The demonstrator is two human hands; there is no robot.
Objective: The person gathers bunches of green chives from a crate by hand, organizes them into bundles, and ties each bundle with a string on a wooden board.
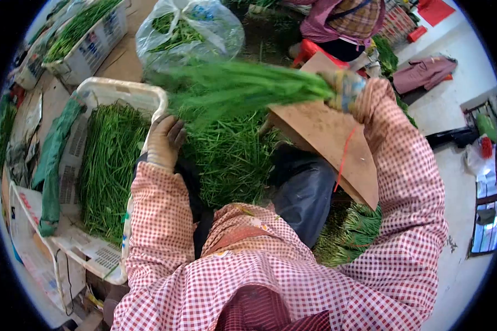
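Observation:
My right hand [345, 91], gloved, is closed around the end of a bunch of long green stalks [248, 85], whose blurred leafy ends point left. My left hand [164, 140], in a tan glove, rests at the right rim of a white plastic crate [160, 96], its fingers partly bent over the edge; nothing shows held in them. Green stalks [110, 165] lie lengthwise inside that crate. Loose greens [232, 157] are heaped between my knees, below the held bunch. A brown board [337, 146] slants beneath my right forearm.
A clear plastic bag of greens [190, 36] stands ahead. Another crate [94, 41] is at upper left. A person in pink and plaid [345, 19] sits ahead on a red stool [326, 52]. Bundled stalks [356, 234] lie right of my legs. Green cloth [55, 165] drapes the near crate's left side.

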